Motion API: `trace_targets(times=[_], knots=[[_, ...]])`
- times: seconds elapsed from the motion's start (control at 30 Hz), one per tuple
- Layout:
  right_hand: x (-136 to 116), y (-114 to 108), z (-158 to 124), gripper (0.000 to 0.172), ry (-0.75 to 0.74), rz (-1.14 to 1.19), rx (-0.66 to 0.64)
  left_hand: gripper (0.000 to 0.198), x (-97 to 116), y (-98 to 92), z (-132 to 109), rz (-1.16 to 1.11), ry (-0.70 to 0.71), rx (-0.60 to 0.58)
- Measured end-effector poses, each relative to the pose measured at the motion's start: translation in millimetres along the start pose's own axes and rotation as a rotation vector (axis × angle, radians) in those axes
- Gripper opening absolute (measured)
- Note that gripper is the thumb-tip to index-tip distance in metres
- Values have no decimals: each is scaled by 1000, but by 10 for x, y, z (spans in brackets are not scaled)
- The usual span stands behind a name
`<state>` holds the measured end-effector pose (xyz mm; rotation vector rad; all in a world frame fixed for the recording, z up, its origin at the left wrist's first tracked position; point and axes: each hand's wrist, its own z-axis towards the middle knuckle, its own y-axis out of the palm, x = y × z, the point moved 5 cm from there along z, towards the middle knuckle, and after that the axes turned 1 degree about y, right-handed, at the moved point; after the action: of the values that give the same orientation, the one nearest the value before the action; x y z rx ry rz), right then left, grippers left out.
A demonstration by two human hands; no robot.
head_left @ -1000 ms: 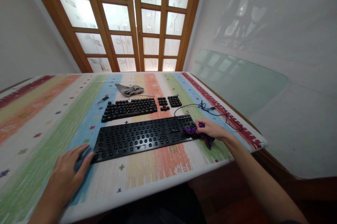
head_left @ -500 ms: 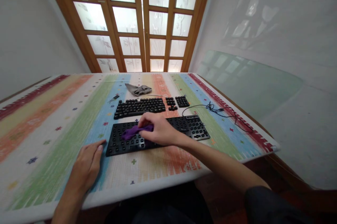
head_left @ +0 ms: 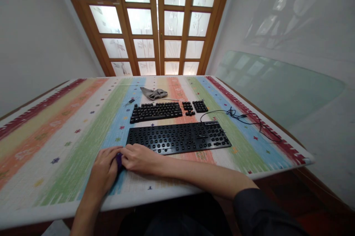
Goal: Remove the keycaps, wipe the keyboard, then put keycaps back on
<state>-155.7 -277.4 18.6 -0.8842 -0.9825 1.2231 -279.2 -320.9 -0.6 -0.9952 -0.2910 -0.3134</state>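
My left hand (head_left: 107, 164) and my right hand (head_left: 140, 159) meet at the near left corner of a black keyboard base (head_left: 177, 136). Between them a purple cloth (head_left: 119, 160) shows, gripped by the curled fingers of both hands; most of it is hidden. The keyboard base lies flat with its keycaps off and rows of bare key posts showing. My right forearm passes in front of its near edge. Just beyond the base, removed black keycaps (head_left: 155, 112) are laid out in keyboard order, with a number-pad block (head_left: 200, 106) at their right.
A crumpled grey cloth (head_left: 155, 94) lies behind the keycaps, near a thin rod (head_left: 169, 99). A small dark object (head_left: 131, 101) sits to their left. The keyboard's black cable (head_left: 241, 116) trails right in a loose tangle. A striped tablecloth (head_left: 83, 147) covers the table.
My right hand has moved with the purple cloth from the keyboard base toward me and left, meeting my left hand. The left hand has closed on the cloth. The view has shifted slightly.
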Motion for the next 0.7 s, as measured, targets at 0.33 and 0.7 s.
trace_targets(times=[0.33,0.7], knots=[[-91,-105,-259,24,12,-35,11,42,162,-7,24,-21,90,-38],[54,-232,-741,22,165,-55,-94,47,137,49,23,54,143,8]])
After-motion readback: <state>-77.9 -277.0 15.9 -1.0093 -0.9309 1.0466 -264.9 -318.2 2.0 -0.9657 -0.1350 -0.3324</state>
